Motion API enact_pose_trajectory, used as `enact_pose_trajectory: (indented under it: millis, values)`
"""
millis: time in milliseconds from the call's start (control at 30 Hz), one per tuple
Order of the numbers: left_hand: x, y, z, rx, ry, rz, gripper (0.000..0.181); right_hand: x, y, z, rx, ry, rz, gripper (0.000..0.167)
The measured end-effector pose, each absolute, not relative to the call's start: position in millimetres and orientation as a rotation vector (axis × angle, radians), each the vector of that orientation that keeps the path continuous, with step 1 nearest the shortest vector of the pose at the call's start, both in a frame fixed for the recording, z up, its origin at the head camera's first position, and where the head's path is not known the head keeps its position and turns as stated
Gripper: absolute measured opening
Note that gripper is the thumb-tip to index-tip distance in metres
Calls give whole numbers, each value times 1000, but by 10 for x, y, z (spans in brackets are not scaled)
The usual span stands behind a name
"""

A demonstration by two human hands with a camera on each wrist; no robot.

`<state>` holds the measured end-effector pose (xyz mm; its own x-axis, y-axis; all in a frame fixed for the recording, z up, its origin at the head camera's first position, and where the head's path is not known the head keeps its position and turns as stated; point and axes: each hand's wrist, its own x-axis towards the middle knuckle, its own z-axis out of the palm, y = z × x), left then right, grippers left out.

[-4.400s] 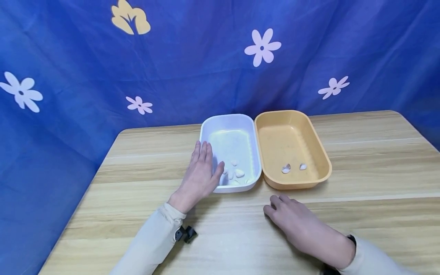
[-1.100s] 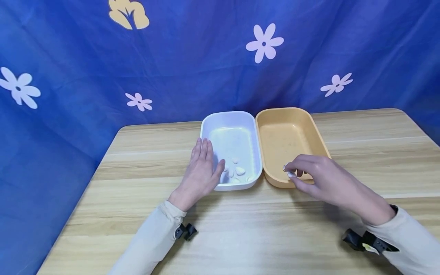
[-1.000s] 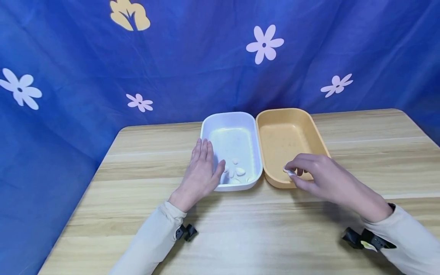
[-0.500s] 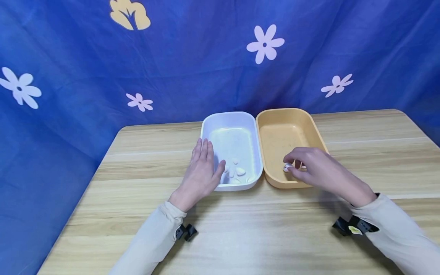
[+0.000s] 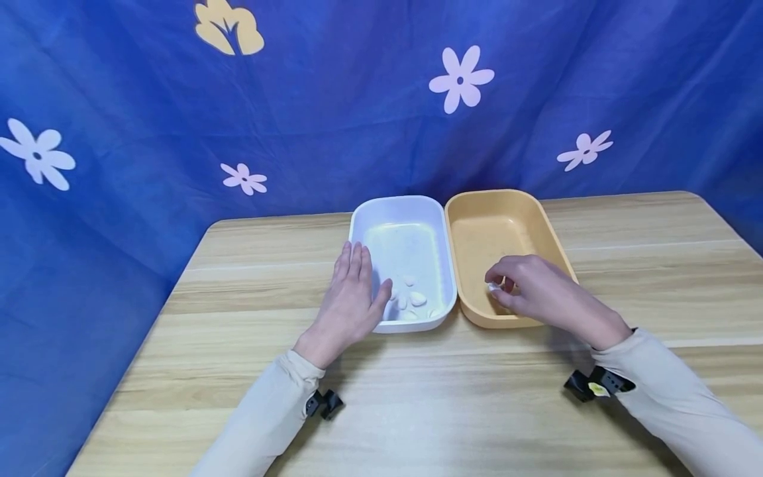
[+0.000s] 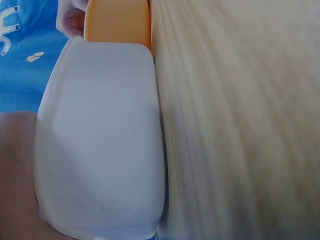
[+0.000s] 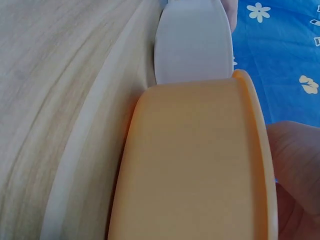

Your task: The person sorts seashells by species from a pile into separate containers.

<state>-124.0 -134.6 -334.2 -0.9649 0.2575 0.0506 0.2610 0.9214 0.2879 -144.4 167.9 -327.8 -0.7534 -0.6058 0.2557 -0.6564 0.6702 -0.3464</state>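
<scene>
My left hand (image 5: pixel 348 298) lies on the left rim of the white tray (image 5: pixel 402 326), its fingers straight and thumb spread over the inside. Several small white shells (image 5: pixel 418 299) rest near the front of that tray. Over the orange tray (image 5: pixel 503 320), my right hand (image 5: pixel 533 288) reaches in from the right and pinches a small white shell (image 5: pixel 493 287) between curled fingertips and thumb. The hand covers the front right part of the orange tray's floor, so other shells there are hidden. Both wrist views show mostly the trays' outer walls.
The two trays stand side by side, touching, on a wood-grain table (image 5: pixel 405 404). A blue curtain (image 5: pixel 334 99) with flower prints hangs behind the table's far edge.
From beside the orange tray's front, my right hand has risen and reached in. In the last second it has shifted slightly left and deeper. My left hand stays put.
</scene>
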Motion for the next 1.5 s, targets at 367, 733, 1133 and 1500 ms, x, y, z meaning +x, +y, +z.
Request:
enact_pose_trajectory:
  millis: [367, 733, 1133, 1500]
  values:
    - [-1217, -1363, -3359, -411, -3067, -463, 72, -1529, 1581, -3340, 1039, -2813, 567, 6]
    - [-1226, -1350, -3352, -411, -3064, -467, 72, -1600, 1541, -3378, 1052, -2860, 574, 10]
    - [-1228, -1346, -3342, -410, -3057, -464, 72, -1667, 1499, -3428, 1069, -2821, 536, 6]
    - [-1227, -1342, -3354, -392, -3067, -455, 72, -1682, 1479, -3448, 1068, -2836, 545, 7]
